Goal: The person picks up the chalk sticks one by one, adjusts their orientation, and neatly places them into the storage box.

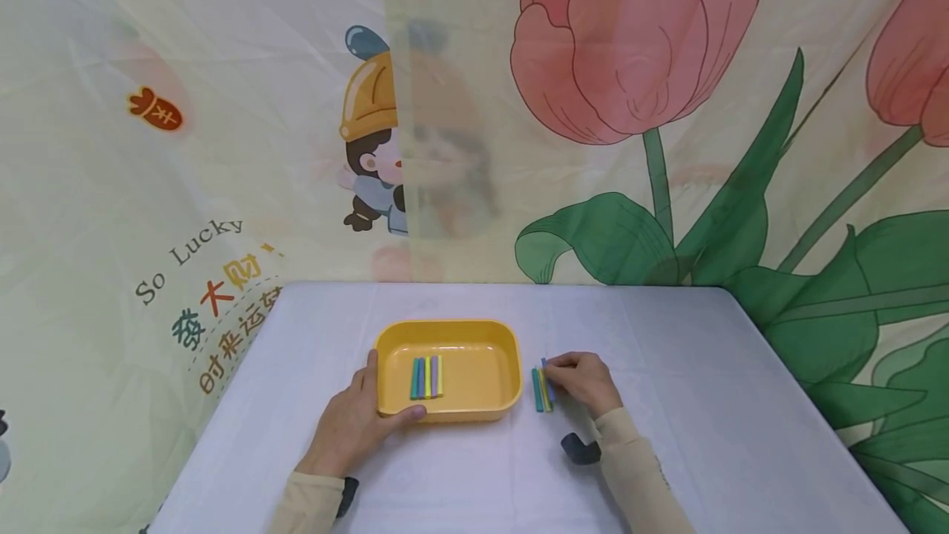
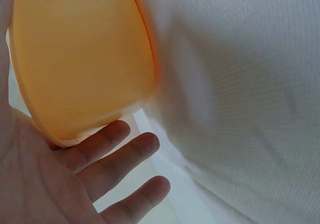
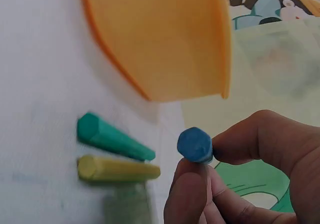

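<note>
My right hand [image 1: 586, 381] pinches a blue crayon [image 3: 195, 145], hexagonal at its end, between thumb and finger. Beside it on the white cloth lie a green crayon [image 3: 112, 135] and a yellow crayon [image 3: 117, 168], seen end-on in the right wrist view. To their left stands a yellow tray [image 1: 482, 386], with several crayons [image 1: 426, 377] side by side in its left half, in green, blue, yellow and purple. With fingers fairly straight, my left hand [image 1: 352, 419] rests against the tray's near left corner, its thumb along the front rim; the left wrist view shows three extended fingers [image 2: 120, 159].
A white cloth [image 1: 667, 353] covers the table. Behind it hangs a printed curtain [image 1: 460, 23] with large tulips and a cartoon figure. Dark bands [image 1: 581, 449] sit at both wrists.
</note>
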### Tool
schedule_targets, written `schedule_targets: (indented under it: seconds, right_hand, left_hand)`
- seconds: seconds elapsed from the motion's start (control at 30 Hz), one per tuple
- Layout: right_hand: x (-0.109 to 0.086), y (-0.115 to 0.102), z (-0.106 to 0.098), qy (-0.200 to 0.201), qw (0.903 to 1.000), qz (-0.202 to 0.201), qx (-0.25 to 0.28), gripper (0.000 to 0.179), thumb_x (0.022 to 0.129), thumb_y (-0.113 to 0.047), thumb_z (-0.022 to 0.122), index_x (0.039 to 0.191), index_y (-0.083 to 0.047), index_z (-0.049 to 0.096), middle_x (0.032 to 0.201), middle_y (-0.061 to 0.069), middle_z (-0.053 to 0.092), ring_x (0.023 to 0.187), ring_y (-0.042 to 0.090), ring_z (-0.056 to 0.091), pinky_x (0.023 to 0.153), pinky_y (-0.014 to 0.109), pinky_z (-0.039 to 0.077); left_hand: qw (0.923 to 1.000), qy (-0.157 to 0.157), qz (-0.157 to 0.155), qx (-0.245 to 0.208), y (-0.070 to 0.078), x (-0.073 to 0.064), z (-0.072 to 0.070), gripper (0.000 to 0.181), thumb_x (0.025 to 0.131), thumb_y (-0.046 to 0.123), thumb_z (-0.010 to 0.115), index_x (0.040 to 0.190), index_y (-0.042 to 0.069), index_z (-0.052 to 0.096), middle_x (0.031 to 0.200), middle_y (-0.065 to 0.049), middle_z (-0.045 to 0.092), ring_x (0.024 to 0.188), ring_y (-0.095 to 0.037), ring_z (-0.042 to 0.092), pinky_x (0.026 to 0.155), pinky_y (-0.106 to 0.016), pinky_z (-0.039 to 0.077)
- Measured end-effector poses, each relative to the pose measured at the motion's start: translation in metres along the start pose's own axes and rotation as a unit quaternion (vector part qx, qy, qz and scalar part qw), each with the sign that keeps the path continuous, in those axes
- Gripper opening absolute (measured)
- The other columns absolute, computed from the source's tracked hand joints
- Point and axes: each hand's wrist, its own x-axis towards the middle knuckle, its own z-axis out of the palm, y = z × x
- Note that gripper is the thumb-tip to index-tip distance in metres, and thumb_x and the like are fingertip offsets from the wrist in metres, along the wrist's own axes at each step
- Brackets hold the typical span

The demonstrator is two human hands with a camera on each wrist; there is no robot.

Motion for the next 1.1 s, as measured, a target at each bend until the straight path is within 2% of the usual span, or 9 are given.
schedule_targets:
  seconds: [0.27,0.53,0.73,1.1]
  right_hand:
    - [-0.005,-0.016,0.002,-0.027,0.9974,0.023,0.063,0.032,0.087,-0.023,0.075,0.11,-0.001,0.073,0.1,0.011,0.069,0.08,0.021,0.064,0.076,0.032,0.059]
    - [-0.008,-0.032,0.006,-0.041,0.9923,0.003,0.117,0.038,0.088,-0.026,0.077,0.114,0.001,0.071,0.105,0.013,0.068,0.08,0.021,0.066,0.078,0.033,0.06]
    - [-0.011,-0.042,0.011,-0.052,0.9894,-0.013,0.135,0.038,0.088,-0.026,0.077,0.114,0.001,0.071,0.107,0.014,0.069,0.083,0.022,0.067,0.079,0.034,0.061]
    - [-0.015,-0.061,0.023,-0.081,0.9843,-0.036,0.152,0.035,0.089,-0.022,0.077,0.114,0.002,0.07,0.097,0.013,0.07,0.077,0.021,0.067,0.08,0.038,0.06]
  left_hand:
    - [1.0,0.002,0.002,-0.001,-0.001,0.0,0.001,0.135,0.074,0.086,0.061,0.16,-0.005,0.01,0.148,-0.029,0.044,0.114,-0.041,0.061,0.098,-0.053,0.05]
    - [1.0,0.003,0.003,0.0,-0.001,0.0,0.001,0.135,0.074,0.086,0.061,0.16,-0.005,0.01,0.148,-0.028,0.045,0.114,-0.04,0.061,0.098,-0.053,0.051]
    - [1.0,0.002,0.001,-0.001,-0.001,0.0,0.002,0.135,0.074,0.087,0.061,0.16,-0.005,0.01,0.147,-0.028,0.045,0.113,-0.04,0.061,0.097,-0.052,0.051]
    - [1.0,-0.001,-0.001,0.001,0.0,0.0,0.0,0.136,0.073,0.088,0.06,0.16,-0.005,0.01,0.148,-0.029,0.045,0.113,-0.039,0.061,0.098,-0.053,0.05]
